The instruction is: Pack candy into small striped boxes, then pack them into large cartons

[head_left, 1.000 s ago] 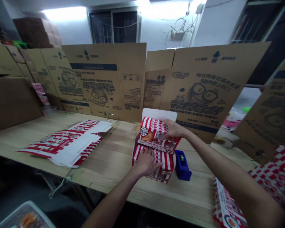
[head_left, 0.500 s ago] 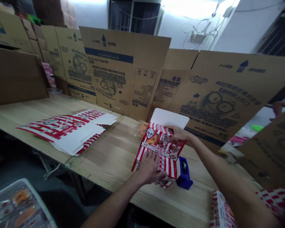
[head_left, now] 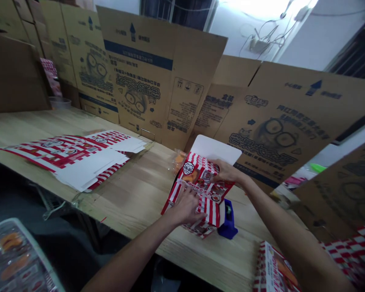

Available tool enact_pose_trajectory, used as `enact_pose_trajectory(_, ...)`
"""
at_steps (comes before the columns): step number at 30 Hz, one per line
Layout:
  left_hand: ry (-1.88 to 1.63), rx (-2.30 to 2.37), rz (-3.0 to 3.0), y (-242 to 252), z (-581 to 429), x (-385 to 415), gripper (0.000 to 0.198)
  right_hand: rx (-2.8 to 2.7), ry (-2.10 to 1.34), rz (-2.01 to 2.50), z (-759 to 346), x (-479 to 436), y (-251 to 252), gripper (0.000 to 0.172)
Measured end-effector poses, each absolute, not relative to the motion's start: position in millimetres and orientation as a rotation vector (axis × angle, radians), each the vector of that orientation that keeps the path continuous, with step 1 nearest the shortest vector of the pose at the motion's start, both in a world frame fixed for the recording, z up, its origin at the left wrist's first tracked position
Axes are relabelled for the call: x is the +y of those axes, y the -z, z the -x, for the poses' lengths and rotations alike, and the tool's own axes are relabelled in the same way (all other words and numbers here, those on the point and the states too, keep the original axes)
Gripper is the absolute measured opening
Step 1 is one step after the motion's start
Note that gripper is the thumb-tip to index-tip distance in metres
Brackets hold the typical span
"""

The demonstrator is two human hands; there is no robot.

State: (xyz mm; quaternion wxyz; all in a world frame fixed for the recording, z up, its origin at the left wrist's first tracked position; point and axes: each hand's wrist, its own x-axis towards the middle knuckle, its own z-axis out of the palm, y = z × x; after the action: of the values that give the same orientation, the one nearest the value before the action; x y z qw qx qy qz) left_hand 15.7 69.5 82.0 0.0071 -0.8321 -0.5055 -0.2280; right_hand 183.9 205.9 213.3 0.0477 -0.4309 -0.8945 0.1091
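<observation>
A red-and-white striped cardboard box [head_left: 213, 211] stands tilted on the table, its white flap [head_left: 214, 151] raised at the back. My left hand [head_left: 186, 206] lies across its near side, fingers bent over the folded edge and thumb stretched to the right. My right hand [head_left: 226, 172] grips the upper right part of the box, its fingertips partly hidden by the panel. Close against the box's right side sits a blue tape dispenser [head_left: 229, 223]. Behind its left edge lies a clear packet of orange pieces [head_left: 179, 160].
Flat printed box sheets [head_left: 79, 166] are stacked at the left of the table [head_left: 140, 182]. Tall brown cartons [head_left: 142, 77] line the back. A tub of wrapped sweets [head_left: 18, 259] is at lower left. Another striped box [head_left: 275, 269] lies beneath my right forearm.
The camera view has shifted, so the scene sits a little lower and further left. Both hands stay on the box. My left fingers have shifted slightly along its edge.
</observation>
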Motion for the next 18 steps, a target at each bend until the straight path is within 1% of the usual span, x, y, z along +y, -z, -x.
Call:
enact_pose_trajectory(5,0.691,-1.593,2.652,-77.7,-14.7,76.4,0.058,-2.749,-0.211,1.237,-183.4,193.8,-213.0,0.087)
enact_pose_trajectory(10,0.704,-1.620,2.644,-74.6,-13.3,75.2,0.056,-2.732,-0.140,1.284,-185.6,188.7,-210.8,0.090)
enact_pose_trajectory(14,0.696,-1.630,2.632,-76.5,-14.6,70.6,0.055,-2.728,-0.089,1.317,-184.4,183.4,-209.9,0.088)
enact_pose_trajectory(18,0.709,-1.620,2.637,-79.2,-15.3,69.7,0.053,-2.735,0.143,1.331,-179.9,169.2,-207.1,0.089)
